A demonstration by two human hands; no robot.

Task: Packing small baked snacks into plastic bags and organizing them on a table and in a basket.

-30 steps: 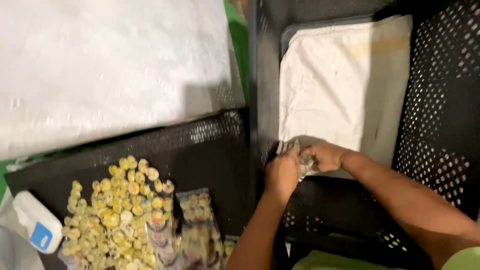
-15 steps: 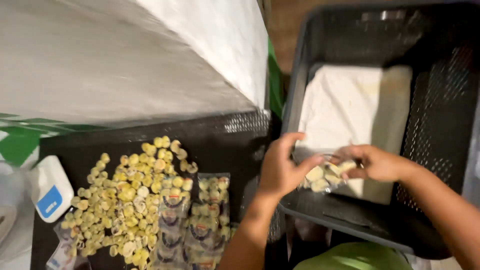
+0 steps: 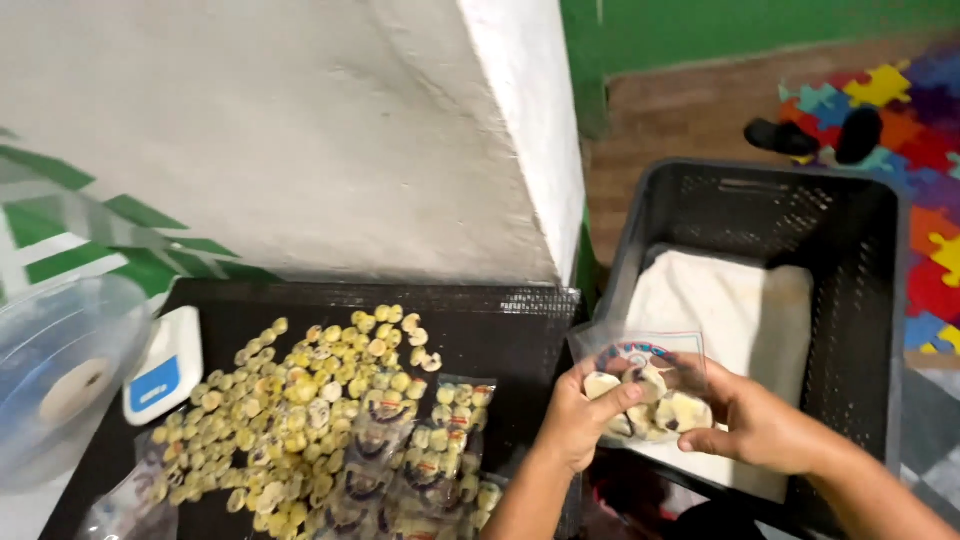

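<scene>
Across the far left rises a broad white wall point(image 3: 300, 130) with a green band at its base, and beyond it, far right, lie a brown floor and bright puzzle-piece mats point(image 3: 905, 100).

At right stands a deep black perforated crate point(image 3: 870, 300), lined with a white cloth point(image 3: 740, 310).

At left, a black tray point(image 3: 500, 330) carries a wide heap of small pale-yellow round sweets point(image 3: 300, 390). Several filled clear bags point(image 3: 420, 470) lie along the heap's near right edge. Near the tray's left end sit a clear plastic tub point(image 3: 60, 370) and a small white scale with a blue panel point(image 3: 165, 365).

Smallest and nearest, between tray and crate, both hands grip one clear plastic bag point(image 3: 645, 385) holding a few of the round sweets. It is held above the crate's near left rim. The left hand point(image 3: 585, 415) is closed on the bag's left side, thumb pressed over the front. The right hand point(image 3: 755, 425) is closed on its right side, fingers curled beneath.

The step in hand looks like closing or settling a filled bag. A next move would likely call for pinching the open top shut without spilling, then laying the bag on the cloth in the crate.
</scene>
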